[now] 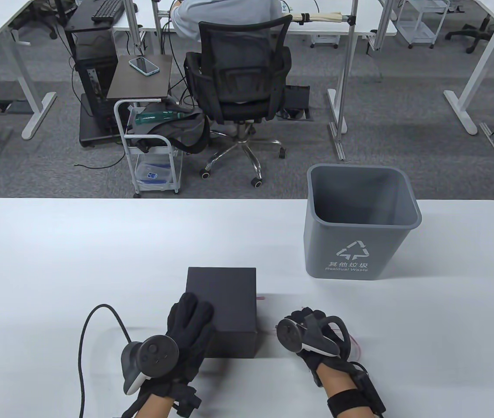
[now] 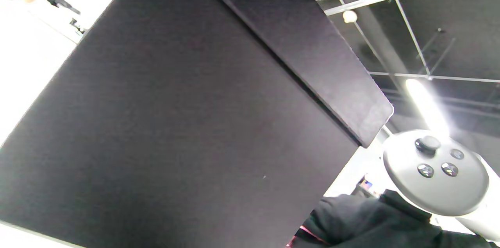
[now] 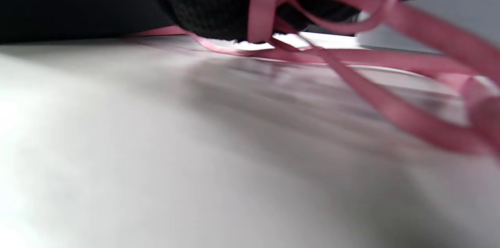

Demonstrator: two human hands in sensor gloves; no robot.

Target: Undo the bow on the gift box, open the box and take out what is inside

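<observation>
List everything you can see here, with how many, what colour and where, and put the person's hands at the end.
gift box: one, black, lid on, near edge of the table, left of centre
ribbon: one, pink, loose on the table right of the box, partly in the right hand
waste bin: one, grey, far right part of the table
table: one, white, foreground
office chair: one, black, on the carpet behind the table, a person seated in it
cart: one, white, left of the chair
phone: one, on a dark stand above the cart
left hand: black glove, rests on the box's near left corner
right hand: black glove, holds the ribbon
</observation>
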